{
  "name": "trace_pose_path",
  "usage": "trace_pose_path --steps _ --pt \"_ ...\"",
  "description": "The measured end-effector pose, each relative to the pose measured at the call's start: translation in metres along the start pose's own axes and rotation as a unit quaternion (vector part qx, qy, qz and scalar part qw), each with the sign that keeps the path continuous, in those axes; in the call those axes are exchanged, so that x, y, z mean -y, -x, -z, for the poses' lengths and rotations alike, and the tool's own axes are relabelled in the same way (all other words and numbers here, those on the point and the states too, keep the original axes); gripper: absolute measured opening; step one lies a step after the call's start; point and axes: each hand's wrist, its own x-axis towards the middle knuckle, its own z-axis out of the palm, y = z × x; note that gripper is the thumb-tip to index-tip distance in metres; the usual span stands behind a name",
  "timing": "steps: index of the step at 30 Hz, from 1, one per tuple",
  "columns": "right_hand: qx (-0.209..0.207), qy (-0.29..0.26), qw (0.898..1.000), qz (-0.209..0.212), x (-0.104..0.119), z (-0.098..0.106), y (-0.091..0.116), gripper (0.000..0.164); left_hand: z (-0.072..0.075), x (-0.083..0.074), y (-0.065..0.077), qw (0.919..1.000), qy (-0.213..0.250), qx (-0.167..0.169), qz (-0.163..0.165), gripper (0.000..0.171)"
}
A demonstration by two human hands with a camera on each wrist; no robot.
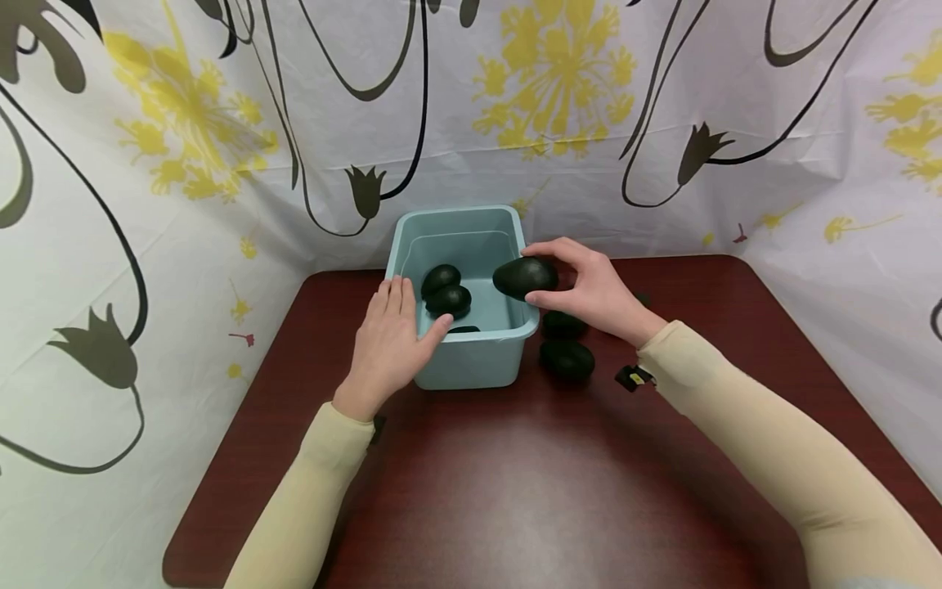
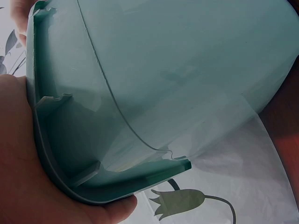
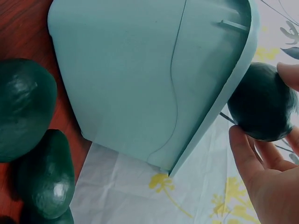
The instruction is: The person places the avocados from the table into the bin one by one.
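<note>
My right hand (image 1: pixel 589 286) pinches a dark green avocado (image 1: pixel 524 278) between thumb and fingers, over the right rim of a light blue plastic bin (image 1: pixel 471 360). The right wrist view shows that avocado (image 3: pixel 261 102) beside the bin's rim, fingertips around it. My left hand (image 1: pixel 393 335) rests on the bin's near left corner, its fingers straight along the rim. In the left wrist view, the left hand (image 2: pixel 23 163) lies against the outside of the rim (image 2: pixel 46 163). Inside the bin lie avocados (image 1: pixel 449 301), one partly hidden by the near wall.
More avocados (image 1: pixel 567 360) lie on the dark red-brown table (image 1: pixel 530 474), just right of the bin; some are partly hidden by the right hand and arm. A white cloth (image 1: pixel 456 123) with yellow and grey flower prints hangs behind and beside the table.
</note>
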Motion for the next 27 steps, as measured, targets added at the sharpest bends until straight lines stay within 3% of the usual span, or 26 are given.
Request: trace_pose_path --steps 12,27 --pt "0.015 0.044 0.998 0.042 -0.005 -0.014 -0.007 0.057 -0.002 0.0 0.003 1.0 0.004 -0.005 0.001 0.104" --pt "0.021 0.042 0.997 0.058 -0.004 -0.021 -0.009 0.057 -0.001 -0.001 0.002 1.0 -0.009 -0.003 -0.001 0.102"
